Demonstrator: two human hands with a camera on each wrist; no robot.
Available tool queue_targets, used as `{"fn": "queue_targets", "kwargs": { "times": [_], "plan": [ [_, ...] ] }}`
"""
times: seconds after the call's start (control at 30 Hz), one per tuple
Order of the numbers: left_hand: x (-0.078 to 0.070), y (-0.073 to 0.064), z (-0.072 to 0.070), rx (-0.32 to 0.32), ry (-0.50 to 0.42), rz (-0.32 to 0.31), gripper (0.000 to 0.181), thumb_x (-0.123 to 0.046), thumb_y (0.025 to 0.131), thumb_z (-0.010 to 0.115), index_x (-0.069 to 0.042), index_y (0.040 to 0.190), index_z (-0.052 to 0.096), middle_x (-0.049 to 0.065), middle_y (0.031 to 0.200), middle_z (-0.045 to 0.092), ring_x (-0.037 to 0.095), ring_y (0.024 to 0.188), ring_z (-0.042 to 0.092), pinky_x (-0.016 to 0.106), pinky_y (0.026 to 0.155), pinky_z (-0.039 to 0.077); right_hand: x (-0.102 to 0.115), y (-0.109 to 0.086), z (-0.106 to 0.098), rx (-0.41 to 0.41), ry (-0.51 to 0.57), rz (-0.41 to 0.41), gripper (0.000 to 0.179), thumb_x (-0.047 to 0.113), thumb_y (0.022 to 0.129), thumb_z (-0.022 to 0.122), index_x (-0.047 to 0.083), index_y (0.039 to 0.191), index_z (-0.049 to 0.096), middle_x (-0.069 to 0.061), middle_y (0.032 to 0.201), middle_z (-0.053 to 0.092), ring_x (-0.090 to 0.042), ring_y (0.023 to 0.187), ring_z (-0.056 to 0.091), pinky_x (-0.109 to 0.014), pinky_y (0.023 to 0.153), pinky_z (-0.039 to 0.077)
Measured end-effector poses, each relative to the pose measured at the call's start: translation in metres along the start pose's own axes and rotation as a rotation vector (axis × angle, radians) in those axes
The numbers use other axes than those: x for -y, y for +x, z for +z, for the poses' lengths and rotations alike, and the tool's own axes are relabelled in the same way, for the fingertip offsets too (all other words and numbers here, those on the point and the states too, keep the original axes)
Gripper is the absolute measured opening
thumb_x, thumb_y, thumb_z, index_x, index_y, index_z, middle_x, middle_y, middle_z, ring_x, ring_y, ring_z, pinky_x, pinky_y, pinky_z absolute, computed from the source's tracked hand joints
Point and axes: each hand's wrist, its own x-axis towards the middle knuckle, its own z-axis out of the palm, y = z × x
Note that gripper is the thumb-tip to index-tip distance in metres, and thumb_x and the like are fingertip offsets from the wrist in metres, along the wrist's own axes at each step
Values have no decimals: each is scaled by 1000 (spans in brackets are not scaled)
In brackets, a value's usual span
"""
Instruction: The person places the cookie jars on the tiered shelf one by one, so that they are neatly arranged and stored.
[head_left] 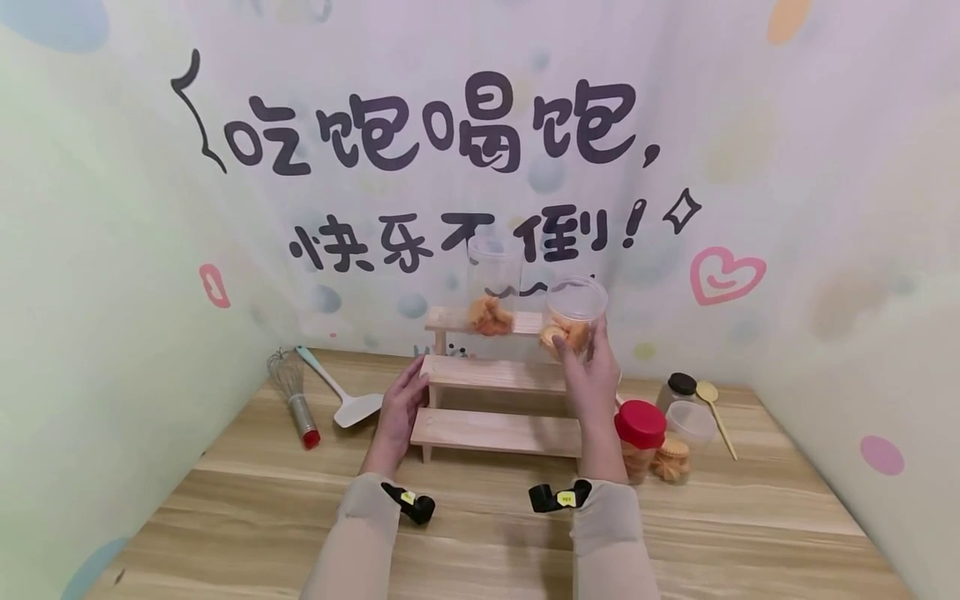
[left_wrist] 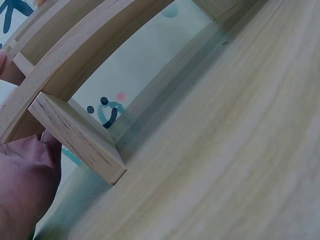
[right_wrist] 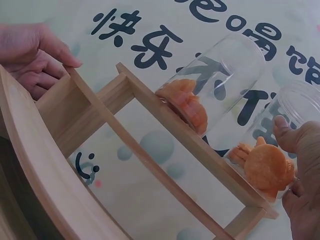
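Near frame centre, the right hand [head_left: 591, 379] had its fingers round a near-upright clear jar [head_left: 576, 313], just right of a second jar [head_left: 495, 287] atop the wooden stand [head_left: 495, 373] the left hand [head_left: 401, 410] gripped.

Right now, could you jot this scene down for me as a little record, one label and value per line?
Furniture: three-step wooden stand
Left fingers: hold the stand's left side
Right fingers: hold a clear jar of cookies by the top step's right end; contact unclear
On top step: another cookie jar
Left of stand: whisk, spatula
Right of stand: red-lidded jar, third clear jar, black-lidded jar, spoon
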Motion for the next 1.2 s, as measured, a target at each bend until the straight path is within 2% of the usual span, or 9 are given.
{"fn": "queue_targets", "kwargs": {
  "times": [0.2, 0.47, 0.87, 1.2],
  "plan": [
    [0, -1, 0, -2, 0, 1, 55, -24, 99, 61, -17, 152, 46, 11, 153, 45, 27, 139, 44, 42, 119, 29, -2, 0, 2, -8, -14, -19, 86, 37, 94, 72, 22, 161, 20, -3, 162, 29, -25, 145, 35, -40, 115, 35],
    [0, -1, 0, 0, 9, 2, 56, -25, 100, 61, -17, 153, 45, 10, 154, 44, 26, 140, 43, 42, 119, 29, -3, 0, 3, -32, 32, -28, 81, 29, 96, 71, 12, 160, 24, -6, 161, 30, -22, 144, 35, -37, 115, 35],
    [-1, -1, 1, -3, 10, 7, 54, -22, 101, 59, -16, 153, 45, 8, 156, 44, 26, 141, 43, 41, 119, 28, -3, 1, 4, -40, 58, -22, 75, 25, 98, 68, 10, 159, 26, 0, 162, 29, -17, 145, 33, -34, 115, 34],
    [-2, -2, 1, 4, 16, 7, 57, -23, 100, 60, -15, 154, 43, 9, 155, 43, 26, 141, 42, 41, 119, 28, -2, 0, 5, -55, 52, -43, 73, 22, 98, 68, 4, 157, 30, -7, 160, 32, -20, 144, 36, -34, 113, 38]
  ]
}}
